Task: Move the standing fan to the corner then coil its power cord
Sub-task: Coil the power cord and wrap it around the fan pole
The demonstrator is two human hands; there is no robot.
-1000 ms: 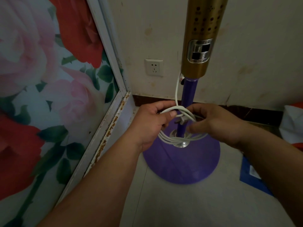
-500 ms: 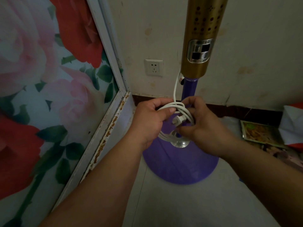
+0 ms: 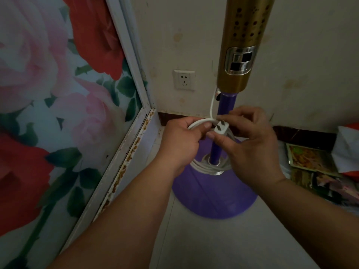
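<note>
Fan [image 3: 229, 117] stands in the corner; left hand [image 3: 180, 144] grips the coiled cord [image 3: 198, 123], right hand [image 3: 250, 144] fingers pinch the plug [image 3: 221, 128] just beside, leaving the end to tuck.

Dim, soft indoor light, brightest on the cream plaster wall [image 3: 310, 55]. Small glare on the shiny chrome button panel [image 3: 240, 60]. Forearms dark in shadow near the bottom. Straight lines bent by wide-angle distortion; slight blur at the right edge.

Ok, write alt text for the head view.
Two bare hands hold a coiled white power cord round a purple fan pole: left hand grips the loops, right hand pinches the white plug. A white wall socket sits behind.
</note>
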